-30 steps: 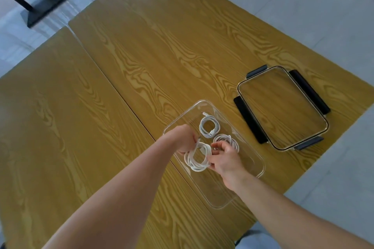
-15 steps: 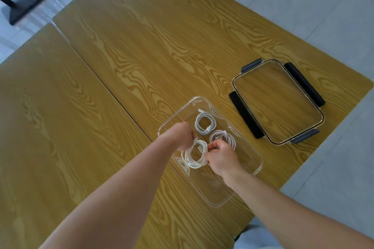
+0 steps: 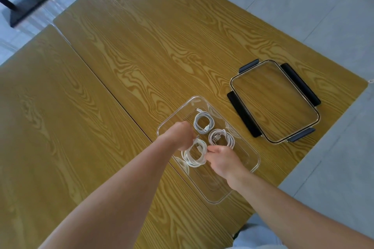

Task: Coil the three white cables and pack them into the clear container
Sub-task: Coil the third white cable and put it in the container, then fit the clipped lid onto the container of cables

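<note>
Left hand (image 3: 180, 135) and right hand (image 3: 221, 158), fingers curled around third coiled cable (image 3: 194, 153)

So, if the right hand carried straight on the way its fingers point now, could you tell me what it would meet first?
Most likely the white coiled cable that both hands grip: the right hand pinches its right edge, fingers pointing left. Beyond that coil sits the left hand, though depth is hard to judge from this view.

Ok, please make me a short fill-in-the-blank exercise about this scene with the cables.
1. Two coiled cables already lie inside the clear ____.
2. Both hands hold the ____ coil.
3. The lid lies on the table, to the ____ of the container.

Missing words: container; third; right
</note>
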Motion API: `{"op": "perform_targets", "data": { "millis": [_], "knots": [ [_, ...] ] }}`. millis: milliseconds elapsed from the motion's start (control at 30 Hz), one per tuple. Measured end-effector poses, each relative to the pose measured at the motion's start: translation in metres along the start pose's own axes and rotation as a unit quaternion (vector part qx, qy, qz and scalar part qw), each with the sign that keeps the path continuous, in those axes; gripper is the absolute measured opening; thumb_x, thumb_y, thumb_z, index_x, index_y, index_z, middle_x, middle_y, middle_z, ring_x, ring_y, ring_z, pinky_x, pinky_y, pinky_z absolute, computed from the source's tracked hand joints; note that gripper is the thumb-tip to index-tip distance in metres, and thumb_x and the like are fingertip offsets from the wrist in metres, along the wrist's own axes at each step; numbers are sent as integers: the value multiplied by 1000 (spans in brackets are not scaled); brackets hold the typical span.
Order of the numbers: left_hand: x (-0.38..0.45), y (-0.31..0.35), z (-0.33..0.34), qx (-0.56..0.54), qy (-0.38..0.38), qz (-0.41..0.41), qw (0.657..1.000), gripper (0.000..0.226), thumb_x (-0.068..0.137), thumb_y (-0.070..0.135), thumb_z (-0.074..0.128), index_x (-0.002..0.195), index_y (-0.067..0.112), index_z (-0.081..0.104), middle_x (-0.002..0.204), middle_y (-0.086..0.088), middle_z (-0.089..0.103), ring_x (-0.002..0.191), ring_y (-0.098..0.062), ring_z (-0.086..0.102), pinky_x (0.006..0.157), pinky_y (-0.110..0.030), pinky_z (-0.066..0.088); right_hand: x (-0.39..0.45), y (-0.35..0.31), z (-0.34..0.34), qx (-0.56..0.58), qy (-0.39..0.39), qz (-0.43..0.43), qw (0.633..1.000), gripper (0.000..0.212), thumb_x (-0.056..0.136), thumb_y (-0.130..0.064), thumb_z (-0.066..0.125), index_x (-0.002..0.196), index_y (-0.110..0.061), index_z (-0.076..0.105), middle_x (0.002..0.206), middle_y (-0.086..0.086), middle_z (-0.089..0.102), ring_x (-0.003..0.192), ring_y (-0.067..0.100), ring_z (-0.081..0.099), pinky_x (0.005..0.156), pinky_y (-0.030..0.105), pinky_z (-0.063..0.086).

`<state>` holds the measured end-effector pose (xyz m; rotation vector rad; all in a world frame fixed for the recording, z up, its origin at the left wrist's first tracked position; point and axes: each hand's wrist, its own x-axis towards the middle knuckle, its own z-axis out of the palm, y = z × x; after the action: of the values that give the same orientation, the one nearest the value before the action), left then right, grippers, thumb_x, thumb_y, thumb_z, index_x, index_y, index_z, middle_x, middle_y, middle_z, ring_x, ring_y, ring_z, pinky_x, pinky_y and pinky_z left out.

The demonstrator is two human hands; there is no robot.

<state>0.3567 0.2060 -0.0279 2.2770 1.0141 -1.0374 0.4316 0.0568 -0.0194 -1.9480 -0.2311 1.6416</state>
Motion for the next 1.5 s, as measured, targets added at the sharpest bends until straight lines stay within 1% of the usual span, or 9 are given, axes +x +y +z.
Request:
{"op": "perform_targets", "data": {
  "millis": [167, 233, 267, 333, 433, 633, 933, 1233, 1500],
  "knots": [
    [-8, -2, -3, -26, 21, -14, 999, 24, 84, -6, 47, 101, -2, 63, 83, -8, 57, 61, -14, 44, 47, -22, 37, -3, 0, -7, 22, -6, -9, 1000, 37, 95, -20, 57, 130, -11, 61, 109, -10, 64, 115, 17, 58, 112, 42, 42],
    [-12, -4, -5, -60, 28, -10, 998, 32, 88, 1, 52, 114, 12, 68, 106, -6, 68, 77, -15, 58, 62, -23, 49, -5, 1, -10, 34, -13, -17, 999, 36, 91, -27, 58, 126, -22, 64, 107, -9, 65, 107, 13, 58, 114, 48, 40],
    [-15, -5, -7, -83, 32, -10, 996, 34, 90, 7, 55, 118, 21, 69, 113, 0, 68, 88, -15, 62, 73, -24, 53, -5, 1, -12, 43, -14, -20, 999, 42, 89, -29, 58, 129, -14, 63, 109, -5, 68, 107, 15, 60, 113, 52, 41],
    [-20, -6, -10, -124, 42, -1, 991, 28, 90, 19, 58, 111, 31, 72, 113, 9, 69, 99, -13, 65, 88, -28, 55, -8, 1, -18, 70, -22, -14, 997, 46, 92, -29, 57, 132, -5, 55, 119, 9, 69, 115, 26, 63, 110, 55, 43],
    [-29, -10, -15, -198, 50, 15, 979, 18, 90, 29, 60, 100, 31, 75, 104, 13, 71, 97, -10, 67, 91, -33, 56, -16, -1, -26, 177, -68, -12, 982, 37, 101, -23, 53, 136, -9, 55, 123, 3, 65, 122, 24, 59, 112, 45, 43],
    [-58, -4, -35, -492, 56, 15, 869, 17, 94, 32, 64, 100, 19, 73, 96, -2, 75, 84, -14, 71, 83, -32, 60, -39, -4, -56, 316, -47, -77, 944, 29, 103, -26, 48, 115, -9, 69, 112, 5, 76, 111, 19, 69, 103, 38, 50],
    [-48, 33, -80, -636, 55, 78, 765, 18, 98, 25, 59, 106, 17, 72, 104, -7, 74, 92, -20, 70, 83, -34, 55, -49, -10, -119, 432, 3, -131, 892, 47, 104, -38, 34, 122, -6, 64, 118, 8, 74, 112, 21, 69, 99, 38, 52],
    [3, 67, -120, -630, 48, 80, 771, 13, 96, 26, 61, 101, 19, 72, 98, -4, 72, 86, -17, 68, 75, -31, 55, -33, 22, -171, 472, 82, -110, 871, 50, 106, -42, 29, 121, -9, 64, 116, 9, 74, 111, 23, 70, 90, 33, 57],
    [59, 85, -126, -552, 58, 35, 831, 13, 96, 27, 63, 103, 21, 71, 99, -2, 73, 88, -14, 68, 81, -31, 55, -9, 61, -198, 515, 173, -41, 838, 43, 105, -35, 39, 109, -2, 66, 106, 20, 74, 101, 29, 68, 77, 31, 61]
  ]
}}
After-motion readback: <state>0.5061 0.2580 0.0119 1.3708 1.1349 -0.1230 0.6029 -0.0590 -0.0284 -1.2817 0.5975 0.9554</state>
